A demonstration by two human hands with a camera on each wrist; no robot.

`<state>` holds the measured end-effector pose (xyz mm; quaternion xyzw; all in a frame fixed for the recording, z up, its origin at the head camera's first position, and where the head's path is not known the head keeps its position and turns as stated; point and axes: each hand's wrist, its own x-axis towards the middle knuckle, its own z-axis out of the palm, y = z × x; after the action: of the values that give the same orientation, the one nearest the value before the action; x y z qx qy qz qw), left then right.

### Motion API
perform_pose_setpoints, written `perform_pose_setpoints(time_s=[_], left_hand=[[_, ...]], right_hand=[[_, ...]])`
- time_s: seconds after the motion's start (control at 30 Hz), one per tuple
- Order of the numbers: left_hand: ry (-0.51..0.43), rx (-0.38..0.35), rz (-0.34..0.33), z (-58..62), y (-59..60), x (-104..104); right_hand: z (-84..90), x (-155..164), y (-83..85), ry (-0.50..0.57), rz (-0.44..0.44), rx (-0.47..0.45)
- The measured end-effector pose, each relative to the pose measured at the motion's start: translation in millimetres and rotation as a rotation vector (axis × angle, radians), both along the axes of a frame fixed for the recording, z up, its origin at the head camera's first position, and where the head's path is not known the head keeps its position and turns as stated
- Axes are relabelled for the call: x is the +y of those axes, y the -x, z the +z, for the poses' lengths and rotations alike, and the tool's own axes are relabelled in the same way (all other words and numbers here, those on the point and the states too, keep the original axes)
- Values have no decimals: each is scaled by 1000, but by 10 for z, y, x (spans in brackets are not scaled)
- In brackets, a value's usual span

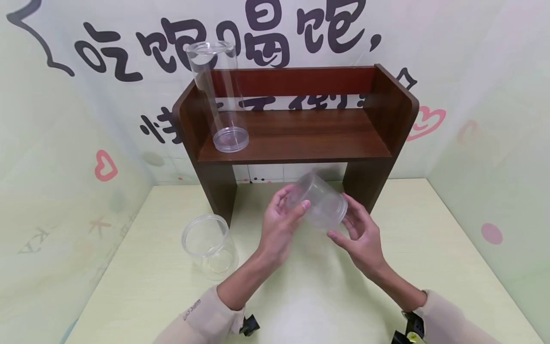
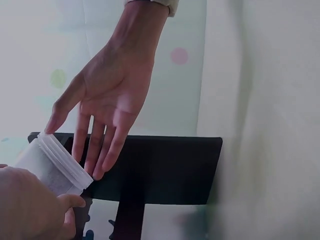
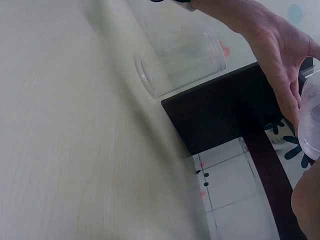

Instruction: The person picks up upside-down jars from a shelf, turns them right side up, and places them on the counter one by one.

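- The short clear plastic jar (image 1: 320, 203) with a ribbed, threaded mouth is in the air above the pale green tabletop (image 1: 309, 291), just in front of the dark brown wooden shelf (image 1: 301, 136), lying tilted on its side with the mouth toward the right.
- Your left hand (image 1: 279, 222) grasps the jar at its closed end, thumb on the near side and fingers curled round the far side.
- Your right hand (image 1: 361, 234) is beside the jar's mouth with the fingers straight and spread; in the left wrist view the fingertips (image 2: 97, 172) lie against the ribbed rim, and they do not close round it.
- A wide, short clear plastic cylinder (image 1: 209, 246) stands upright on the tabletop to the left, near the shelf's left leg and well apart from your hands.
- A tall clear plastic tube (image 1: 216, 95) stands on the left part of the shelf board.
- Behind the shelf, the pale back wall (image 1: 429, 38) carries large dark painted characters and pink hearts.
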<state>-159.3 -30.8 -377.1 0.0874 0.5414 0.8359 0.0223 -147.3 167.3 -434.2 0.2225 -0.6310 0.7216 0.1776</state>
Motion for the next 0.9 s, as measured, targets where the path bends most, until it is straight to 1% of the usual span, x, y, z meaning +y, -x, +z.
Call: perform_pose_setpoints(time_s=[0.1, 0.2, 0.37, 0.43, 0.5, 0.6, 0.67, 0.7, 0.77, 0.83, 0.9], left_hand=[[-66, -34, -30, -45, -18, 21], [-88, -48, -56, -76, -38, 12], [-19, -57, -121, -106, -47, -66], [29, -63, -150, -112, -46, -108], [93, -57, -160, -116, -43, -152], [226, -28, -135, -107, -54, -223], [320, 15, -97, -94, -62, -275], [359, 40, -75, -80, -72, -302], [435, 104, -38, -56, -88, -372], [489, 178, 13, -26, -106, -453], [517, 258, 72, 6, -119, -543]], right_hand=[[-7, -43, -11, 24, -11, -12], [-9, -59, -21, 37, -17, -6], [14, -23, -21, 54, 0, 29], [36, 3, -19, 57, 18, 44], [61, 31, -18, 46, 36, 60], [96, 76, -18, 22, 53, 83], [113, 113, -11, -2, 54, 99], [124, 135, -9, -23, 48, 92], [146, 186, -4, -70, 35, 75], [166, 240, 5, -124, 23, 61], [182, 295, 19, -177, 14, 52]])
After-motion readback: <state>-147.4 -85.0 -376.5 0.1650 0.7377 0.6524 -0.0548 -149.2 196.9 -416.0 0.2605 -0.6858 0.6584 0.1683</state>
